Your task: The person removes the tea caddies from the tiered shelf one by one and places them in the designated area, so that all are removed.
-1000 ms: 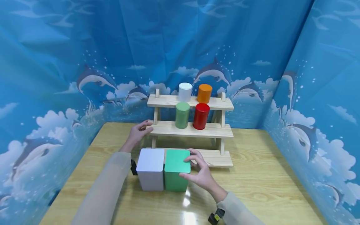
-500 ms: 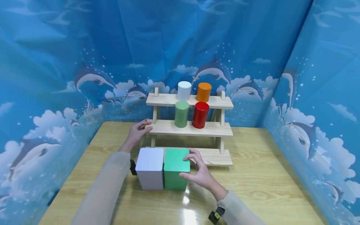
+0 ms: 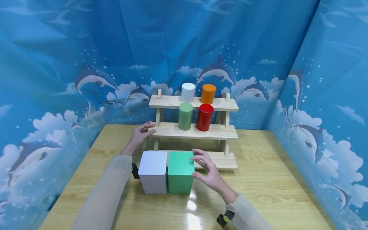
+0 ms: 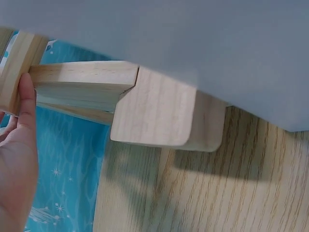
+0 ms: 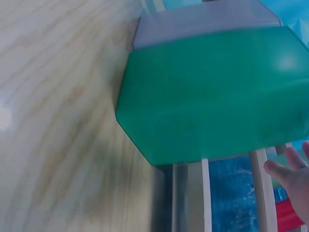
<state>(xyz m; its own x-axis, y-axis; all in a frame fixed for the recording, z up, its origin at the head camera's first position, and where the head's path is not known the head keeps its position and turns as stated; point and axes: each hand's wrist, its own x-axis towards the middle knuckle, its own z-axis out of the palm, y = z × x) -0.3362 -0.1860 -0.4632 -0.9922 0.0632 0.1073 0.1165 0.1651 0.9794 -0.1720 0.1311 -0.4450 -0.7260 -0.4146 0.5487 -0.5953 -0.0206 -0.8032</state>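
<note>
My left hand [image 3: 138, 137] grips the left end of the middle board of a three-tier wooden display shelf [image 3: 195, 131]; in the left wrist view its thumb [image 4: 28, 99] lies against the board's edge. A lavender-grey box [image 3: 153, 174] and a green box [image 3: 181, 174] stand side by side at the shelf's front left, hiding part of the lowest board. Just right of the green box is my right hand [image 3: 211, 175], its fingers spread and loosely bent around nothing. In the right wrist view, the right hand [image 5: 295, 181] appears apart from the green box.
A white cylinder [image 3: 188, 92] and an orange cylinder [image 3: 208, 94] occupy the top board. On the middle board stand a light green cylinder [image 3: 185, 116] and a red cylinder [image 3: 205, 117]. Blue dolphin-print curtains [image 3: 244, 38] enclose the wooden table [image 3: 267, 182].
The right hand has drawn back to the right, its fingers coming off the green box. My left hand keeps its grip on the shelf, and the boxes stay in place.
</note>
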